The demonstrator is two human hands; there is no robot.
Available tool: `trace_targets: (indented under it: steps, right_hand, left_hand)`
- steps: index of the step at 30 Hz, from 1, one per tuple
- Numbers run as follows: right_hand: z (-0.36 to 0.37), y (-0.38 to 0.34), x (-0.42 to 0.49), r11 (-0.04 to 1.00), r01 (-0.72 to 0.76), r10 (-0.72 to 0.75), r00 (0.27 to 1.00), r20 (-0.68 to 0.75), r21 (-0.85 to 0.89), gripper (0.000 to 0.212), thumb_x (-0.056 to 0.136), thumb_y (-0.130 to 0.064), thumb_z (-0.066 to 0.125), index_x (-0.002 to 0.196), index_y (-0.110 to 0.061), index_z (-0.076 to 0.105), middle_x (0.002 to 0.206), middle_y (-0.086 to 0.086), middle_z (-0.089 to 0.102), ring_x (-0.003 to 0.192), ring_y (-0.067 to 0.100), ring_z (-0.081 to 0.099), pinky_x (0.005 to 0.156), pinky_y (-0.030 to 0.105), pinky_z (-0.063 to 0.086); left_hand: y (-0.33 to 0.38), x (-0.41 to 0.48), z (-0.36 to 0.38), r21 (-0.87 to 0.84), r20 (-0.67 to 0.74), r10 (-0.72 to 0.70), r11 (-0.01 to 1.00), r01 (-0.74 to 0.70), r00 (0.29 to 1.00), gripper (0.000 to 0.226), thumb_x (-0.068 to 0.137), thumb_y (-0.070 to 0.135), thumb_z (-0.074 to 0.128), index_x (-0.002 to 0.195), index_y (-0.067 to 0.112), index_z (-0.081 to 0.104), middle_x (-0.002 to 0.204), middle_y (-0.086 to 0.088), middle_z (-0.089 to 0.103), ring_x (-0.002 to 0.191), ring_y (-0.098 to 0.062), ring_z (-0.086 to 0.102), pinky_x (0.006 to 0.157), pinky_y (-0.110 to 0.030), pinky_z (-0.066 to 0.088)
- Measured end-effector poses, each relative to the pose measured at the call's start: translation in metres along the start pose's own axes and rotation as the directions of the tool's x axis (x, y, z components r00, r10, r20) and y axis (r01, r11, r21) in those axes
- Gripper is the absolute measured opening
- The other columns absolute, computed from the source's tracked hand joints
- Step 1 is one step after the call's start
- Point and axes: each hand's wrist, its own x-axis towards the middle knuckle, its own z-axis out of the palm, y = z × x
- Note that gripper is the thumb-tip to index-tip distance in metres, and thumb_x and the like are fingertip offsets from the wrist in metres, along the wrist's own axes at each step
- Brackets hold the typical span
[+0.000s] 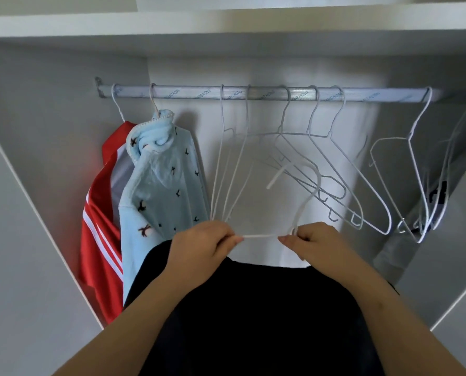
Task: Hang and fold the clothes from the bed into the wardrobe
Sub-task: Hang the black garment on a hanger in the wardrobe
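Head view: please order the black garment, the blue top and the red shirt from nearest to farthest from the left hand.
1. The black garment: right under the left hand.
2. The blue top: hanging just to its left.
3. The red shirt: farthest left, partly behind the blue top.

- The black garment (253,308) runs off the bottom edge, so its full shape cannot be told.
- Both ends of the white hanger (305,202) are hidden by the left hand (202,245), the right hand (318,245) and the cloth.
- The red garment (98,226) hangs half hidden behind the light blue garment (161,185).
- A dark item (438,194) behind the right-hand hangers cannot be identified.
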Motion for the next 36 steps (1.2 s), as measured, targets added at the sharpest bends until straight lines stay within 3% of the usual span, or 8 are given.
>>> trace_targets:
  steps: [7, 11, 16, 20, 23, 26, 30, 36]
  right_hand:
    - [-0.004, 0.016, -0.009, 0.971, -0.217, 0.191, 0.957, 0.219, 0.1, 0.041, 0.082, -0.016, 0.067, 0.05, -0.017, 0.042, 0.034, -0.012, 0.037, 0.034, 0.002, 0.03, 0.041, 0.013, 0.024]
    - [0.002, 0.021, -0.015, 0.922, -0.349, 0.298, 0.916, 0.267, 0.168, 0.034, 0.081, -0.01, 0.063, 0.052, -0.014, 0.047, 0.039, -0.005, 0.034, 0.034, 0.009, 0.025, 0.038, 0.017, 0.018]
    - [0.034, 0.0, -0.02, 0.727, -0.515, 0.329, 0.842, 0.427, 0.455, 0.024, 0.088, -0.001, 0.048, 0.066, -0.009, 0.048, 0.042, -0.002, 0.033, 0.03, 0.005, 0.018, 0.039, 0.007, 0.014]
    - [0.065, -0.026, -0.017, 0.627, -0.568, 0.229, 0.788, 0.571, 0.533, 0.023, 0.095, -0.001, 0.039, 0.074, -0.008, 0.047, 0.047, 0.001, 0.04, 0.032, 0.007, 0.027, 0.035, 0.012, 0.02]
    - [0.085, -0.044, -0.014, 0.71, -0.491, 0.189, 0.824, 0.535, 0.505, 0.02, 0.095, -0.003, 0.039, 0.079, -0.004, 0.051, 0.052, 0.005, 0.05, 0.034, 0.012, 0.039, 0.035, 0.019, 0.032]
    - [0.107, -0.063, -0.001, 0.722, -0.449, 0.178, 0.855, 0.487, 0.526, 0.021, 0.096, -0.004, 0.039, 0.08, -0.003, 0.053, 0.053, 0.006, 0.053, 0.032, 0.013, 0.042, 0.032, 0.019, 0.034]
    - [0.128, -0.084, 0.028, 0.567, -0.503, 0.277, 0.862, 0.424, 0.653, 0.021, 0.093, 0.002, 0.036, 0.078, -0.005, 0.05, 0.054, 0.006, 0.045, 0.028, 0.008, 0.029, 0.032, 0.012, 0.019]
    - [0.137, -0.119, 0.073, 0.368, -0.487, 0.338, 0.864, 0.374, 0.792, 0.033, 0.091, 0.007, 0.036, 0.063, -0.01, 0.039, 0.056, 0.006, 0.035, 0.024, 0.005, 0.025, 0.028, 0.01, 0.016]
  left_hand:
    - [-0.011, -0.007, 0.0, -0.127, 0.217, -0.115, 0.981, 0.145, 0.969, 0.061, 0.079, 0.059, 0.024, 0.095, 0.018, 0.066, 0.089, 0.008, 0.063, 0.085, -0.008, 0.053, 0.073, -0.02, 0.04]
    - [-0.02, -0.014, 0.0, -0.025, 0.279, -0.248, 0.964, 0.265, 0.928, 0.025, 0.096, 0.031, 0.042, 0.101, 0.015, 0.062, 0.091, 0.006, 0.057, 0.085, -0.01, 0.049, 0.069, -0.02, 0.035]
    - [-0.02, -0.016, 0.003, -0.013, 0.308, -0.414, 0.899, 0.439, 0.857, 0.022, 0.098, 0.025, 0.041, 0.103, 0.015, 0.061, 0.1, 0.0, 0.063, 0.088, -0.016, 0.058, 0.08, -0.033, 0.049]
    - [-0.028, -0.019, -0.003, -0.023, 0.293, -0.489, 0.856, 0.517, 0.822, 0.021, 0.097, 0.025, 0.043, 0.104, 0.018, 0.061, 0.092, 0.002, 0.062, 0.081, -0.016, 0.056, 0.077, -0.031, 0.048]
    - [-0.034, -0.017, -0.01, 0.001, 0.245, -0.539, 0.831, 0.556, 0.805, 0.023, 0.097, 0.022, 0.041, 0.106, 0.016, 0.061, 0.092, 0.003, 0.058, 0.083, -0.016, 0.055, 0.075, -0.027, 0.043]
    - [-0.047, -0.015, -0.025, 0.226, 0.104, -0.51, 0.848, 0.479, 0.854, 0.032, 0.095, 0.024, 0.03, 0.093, 0.014, 0.06, 0.085, 0.0, 0.061, 0.076, -0.021, 0.058, 0.07, -0.034, 0.046]
    - [-0.068, -0.005, -0.045, 0.256, -0.046, -0.45, 0.857, 0.446, 0.892, 0.024, 0.092, 0.021, 0.038, 0.078, 0.016, 0.056, 0.068, 0.005, 0.052, 0.061, -0.018, 0.049, 0.056, -0.029, 0.034]
    - [-0.099, 0.024, -0.063, 0.177, -0.003, -0.465, 0.871, 0.459, 0.885, 0.022, 0.095, 0.018, 0.042, 0.104, 0.015, 0.062, 0.093, 0.002, 0.057, 0.084, -0.017, 0.053, 0.067, -0.028, 0.041]
